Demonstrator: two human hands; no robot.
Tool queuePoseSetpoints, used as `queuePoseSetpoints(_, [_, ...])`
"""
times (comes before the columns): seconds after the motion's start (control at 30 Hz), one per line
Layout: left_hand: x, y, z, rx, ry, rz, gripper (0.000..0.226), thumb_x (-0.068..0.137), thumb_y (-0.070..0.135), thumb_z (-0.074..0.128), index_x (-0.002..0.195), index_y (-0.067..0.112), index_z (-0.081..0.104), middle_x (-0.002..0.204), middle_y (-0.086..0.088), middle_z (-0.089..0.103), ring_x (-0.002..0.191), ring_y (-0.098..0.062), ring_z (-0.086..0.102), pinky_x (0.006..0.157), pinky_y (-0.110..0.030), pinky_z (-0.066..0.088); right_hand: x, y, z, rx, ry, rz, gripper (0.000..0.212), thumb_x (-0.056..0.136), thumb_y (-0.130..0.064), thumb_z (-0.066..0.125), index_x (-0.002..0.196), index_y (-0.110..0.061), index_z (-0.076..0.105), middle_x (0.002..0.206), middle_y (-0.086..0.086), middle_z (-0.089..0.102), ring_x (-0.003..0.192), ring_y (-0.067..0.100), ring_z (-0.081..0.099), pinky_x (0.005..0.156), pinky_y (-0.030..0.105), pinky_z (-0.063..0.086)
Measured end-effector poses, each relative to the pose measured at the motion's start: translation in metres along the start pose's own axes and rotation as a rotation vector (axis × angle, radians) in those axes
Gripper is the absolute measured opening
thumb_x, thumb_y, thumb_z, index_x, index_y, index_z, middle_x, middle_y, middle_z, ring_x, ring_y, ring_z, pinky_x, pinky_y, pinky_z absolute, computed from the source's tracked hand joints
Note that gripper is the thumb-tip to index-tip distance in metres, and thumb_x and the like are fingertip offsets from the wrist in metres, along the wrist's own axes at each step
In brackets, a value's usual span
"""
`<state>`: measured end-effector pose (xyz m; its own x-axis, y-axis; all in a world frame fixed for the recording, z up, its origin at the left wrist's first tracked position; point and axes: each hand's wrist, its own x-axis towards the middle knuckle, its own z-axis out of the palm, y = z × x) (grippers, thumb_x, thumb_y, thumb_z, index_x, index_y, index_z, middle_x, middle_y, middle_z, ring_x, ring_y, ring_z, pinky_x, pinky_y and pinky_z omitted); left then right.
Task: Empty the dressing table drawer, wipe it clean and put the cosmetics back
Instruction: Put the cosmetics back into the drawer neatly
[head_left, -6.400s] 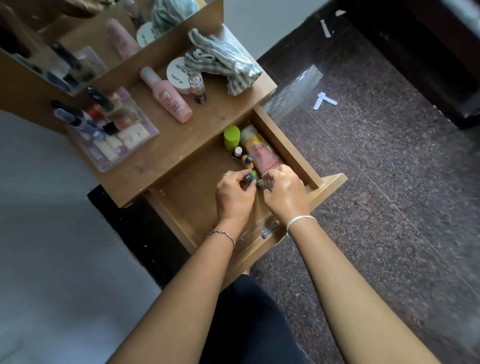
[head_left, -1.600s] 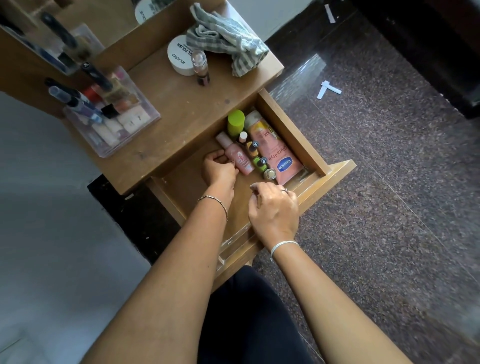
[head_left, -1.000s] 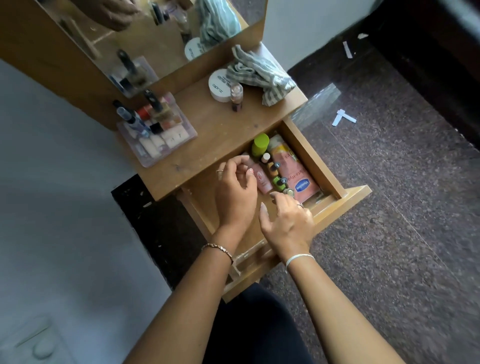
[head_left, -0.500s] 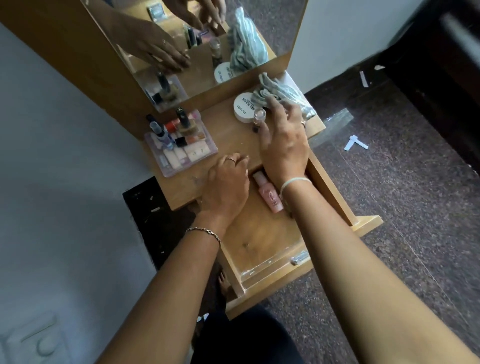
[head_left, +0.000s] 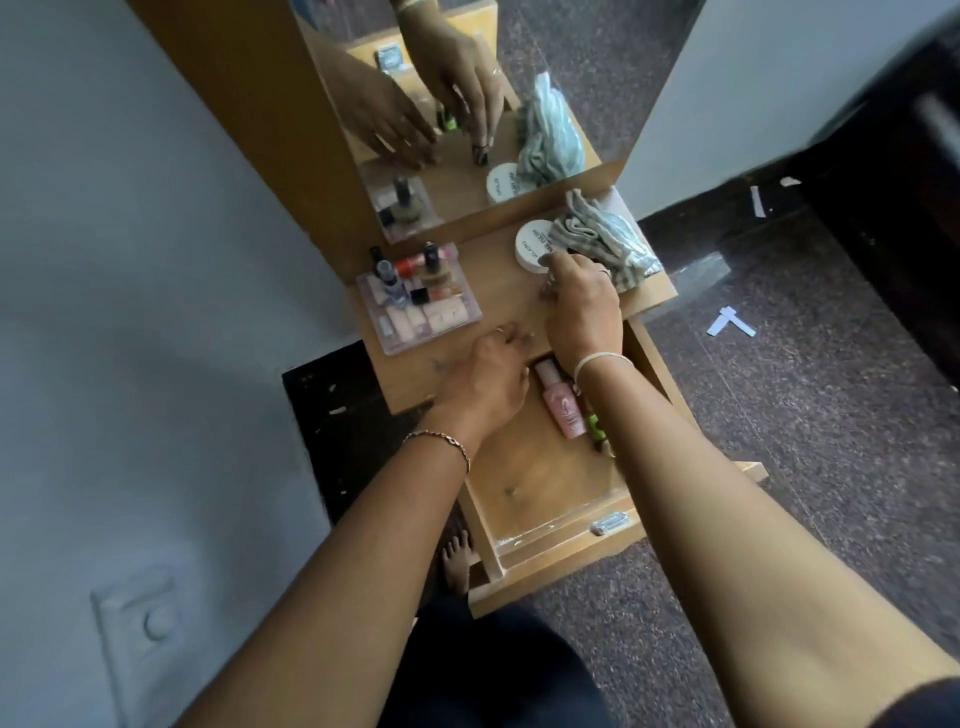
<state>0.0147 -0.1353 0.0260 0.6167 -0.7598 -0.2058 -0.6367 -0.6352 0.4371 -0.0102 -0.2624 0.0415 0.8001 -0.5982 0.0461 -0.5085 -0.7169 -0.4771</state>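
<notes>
The wooden drawer (head_left: 524, 483) is pulled open under the dressing table top (head_left: 498, 306). Inside it lie a pink bottle (head_left: 561, 410) and a small green bottle (head_left: 597, 428); my right forearm hides the other cosmetics. My right hand (head_left: 582, 306) is up on the table top, next to the white round jar (head_left: 530, 244). Its fingers are closed around a small dark-capped bottle, which shows only in the mirror (head_left: 480, 153). My left hand (head_left: 488, 379) rests on the table top's front edge, fingers loosely bent, holding nothing. A striped cloth (head_left: 602, 239) lies bunched at the table's back right.
A clear organiser tray (head_left: 415, 296) full of nail polishes and lipsticks stands at the table's left. The mirror (head_left: 571, 52) rises behind the table. A dark speckled floor lies to the right, a bare foot (head_left: 457, 561) is under the drawer, and a wall switch (head_left: 145, 618) is at the lower left.
Both hands have left the drawer. The right hand reached up to the table top and closed on the small bottle by the jar; the left hand moved to the table's edge. The view tilted up.
</notes>
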Motion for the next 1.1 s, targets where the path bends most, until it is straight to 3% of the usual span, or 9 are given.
queuePoseSetpoints(0.07, [-0.013,-0.003,-0.017,-0.039,0.070,-0.002,0.039,0.093,0.019,0.054,0.132,0.020,0.054,0.137,-0.003,0.051,0.122,-0.023,0.051,0.094,-0.037,0.050,-0.008,-0.007,-0.004,0.041,0.007,0.006,0.025,0.087,0.001,0.050,0.108,-0.008,0.059,0.099,0.011,0.063,0.095,0.031,0.057,0.079,0.039,0.048])
queuePoseSetpoints(0.23, [-0.046,-0.022,-0.054,-0.424,0.505,-0.176,0.016,0.093,0.018,0.059,0.107,0.016,0.066,0.097,0.000,0.066,0.083,-0.011,0.064,0.071,-0.032,0.057,-0.034,-0.027,-0.012,0.181,0.065,-0.004,0.017,0.092,-0.007,0.052,0.107,-0.008,0.059,0.108,0.011,0.058,0.090,0.029,0.060,0.076,0.044,0.052])
queuePoseSetpoints(0.37, [-0.049,-0.049,-0.074,-0.544,0.681,-0.375,0.021,0.088,0.015,0.066,0.109,0.015,0.066,0.093,0.002,0.062,0.082,-0.017,0.062,0.071,-0.031,0.056,-0.047,-0.042,-0.017,0.259,0.069,-0.039,0.021,0.093,-0.011,0.053,0.113,-0.012,0.060,0.114,0.005,0.059,0.092,0.020,0.062,0.079,0.034,0.052])
queuePoseSetpoints(0.57, [-0.030,-0.085,-0.095,-0.437,0.519,-0.360,0.048,0.089,0.014,0.067,0.133,0.028,0.055,0.115,0.000,0.046,0.081,-0.008,0.054,0.086,-0.018,0.048,-0.048,-0.067,-0.016,0.280,0.012,-0.018,0.024,0.089,-0.010,0.061,0.112,-0.014,0.063,0.112,0.002,0.061,0.093,0.015,0.058,0.077,0.020,0.040])
queuePoseSetpoints(0.73, [-0.016,-0.096,-0.090,-0.400,0.436,-0.308,0.037,0.088,0.016,0.068,0.124,0.023,0.064,0.115,-0.006,0.056,0.094,-0.018,0.059,0.086,-0.032,0.053,-0.049,-0.070,-0.013,0.267,-0.021,0.018,0.021,0.088,-0.007,0.062,0.107,-0.015,0.064,0.109,-0.002,0.059,0.087,0.003,0.047,0.074,0.014,0.034])
queuePoseSetpoints(0.93, [-0.009,-0.097,-0.090,-0.356,0.416,-0.267,0.025,0.084,0.020,0.072,0.108,0.016,0.071,0.111,-0.008,0.059,0.090,-0.012,0.054,0.074,-0.019,0.040,-0.056,-0.067,-0.012,0.265,-0.022,0.058,0.028,0.085,0.000,0.063,0.110,-0.013,0.066,0.110,0.002,0.061,0.095,0.013,0.057,0.077,0.014,0.035])
queuePoseSetpoints(1.1, [-0.006,-0.096,-0.087,-0.340,0.401,-0.228,0.023,0.084,0.021,0.072,0.106,0.014,0.070,0.108,-0.009,0.061,0.093,-0.021,0.059,0.073,-0.025,0.046,-0.065,-0.063,-0.015,0.249,-0.042,0.082,0.028,0.087,-0.003,0.063,0.113,-0.013,0.065,0.111,0.000,0.060,0.092,0.009,0.053,0.073,0.009,0.034])
